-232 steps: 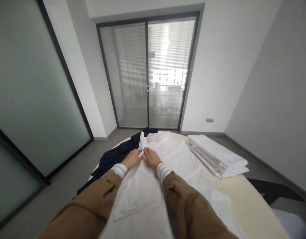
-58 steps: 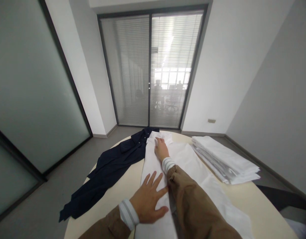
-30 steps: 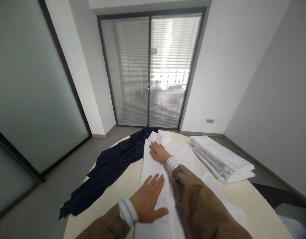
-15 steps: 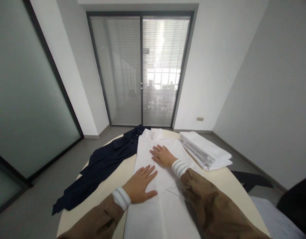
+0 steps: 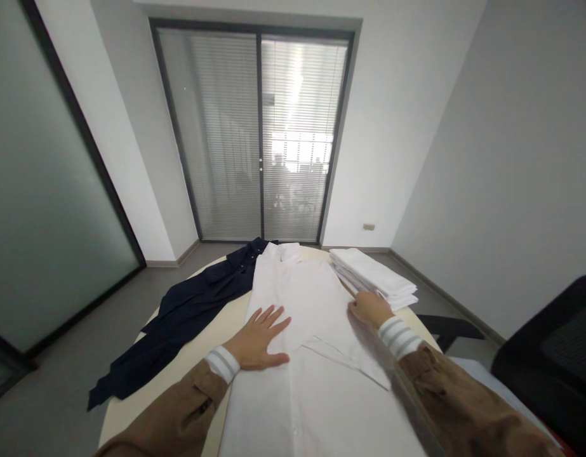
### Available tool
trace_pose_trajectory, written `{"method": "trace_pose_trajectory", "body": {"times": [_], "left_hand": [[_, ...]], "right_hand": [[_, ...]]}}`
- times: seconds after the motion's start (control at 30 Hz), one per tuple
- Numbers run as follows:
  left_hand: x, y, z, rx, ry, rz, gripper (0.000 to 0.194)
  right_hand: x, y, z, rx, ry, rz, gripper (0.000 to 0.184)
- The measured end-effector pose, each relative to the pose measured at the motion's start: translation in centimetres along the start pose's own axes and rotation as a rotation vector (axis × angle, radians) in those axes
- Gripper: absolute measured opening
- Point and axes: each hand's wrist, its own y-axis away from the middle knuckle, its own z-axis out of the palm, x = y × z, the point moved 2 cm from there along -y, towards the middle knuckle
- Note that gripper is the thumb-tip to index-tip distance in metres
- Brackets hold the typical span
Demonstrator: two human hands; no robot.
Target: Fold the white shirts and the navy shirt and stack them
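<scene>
A white shirt (image 5: 302, 298) lies lengthwise down the round table, collar at the far end, its left side folded in. My left hand (image 5: 259, 339) rests flat on the shirt's left edge, fingers spread. My right hand (image 5: 369, 309) is at the shirt's right edge, beside the stack of folded white cloth; its fingers curl down onto the fabric and what they hold is hidden.
A dark navy shirt (image 5: 188, 304) lies spread over the table's left side and hangs off the edge. A stack of folded white garments (image 5: 373, 277) sits at the far right. The beige table (image 5: 211, 330) shows between the shirts. A black chair (image 5: 550, 355) stands at the right.
My right hand has moved from the middle of the white shirt out to its right edge near the folded stack. My left hand stays flat on the left side. The view has shifted rightward.
</scene>
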Motion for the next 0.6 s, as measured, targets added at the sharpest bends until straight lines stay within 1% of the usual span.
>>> {"method": "trace_pose_trajectory", "body": {"times": [0.1, 0.27, 0.43, 0.6], "left_hand": [[0.3, 0.2, -0.4, -0.042, 0.006, -0.009, 0.092], [0.8, 0.6, -0.9, -0.099, 0.041, -0.038, 0.093], [0.6, 0.8, -0.7, -0.08, 0.079, -0.026, 0.091], [0.4, 0.8, -0.4, -0.041, 0.051, -0.008, 0.087]], "right_hand": [[0.6, 0.9, 0.2, 0.013, 0.004, 0.03, 0.038], [0.3, 1.2, 1.0, 0.029, 0.0, 0.046, 0.039], [-0.2, 1.1, 1.8, 0.058, 0.015, 0.066, 0.034], [-0.3, 1.0, 1.9, 0.072, 0.02, 0.076, 0.035]]}}
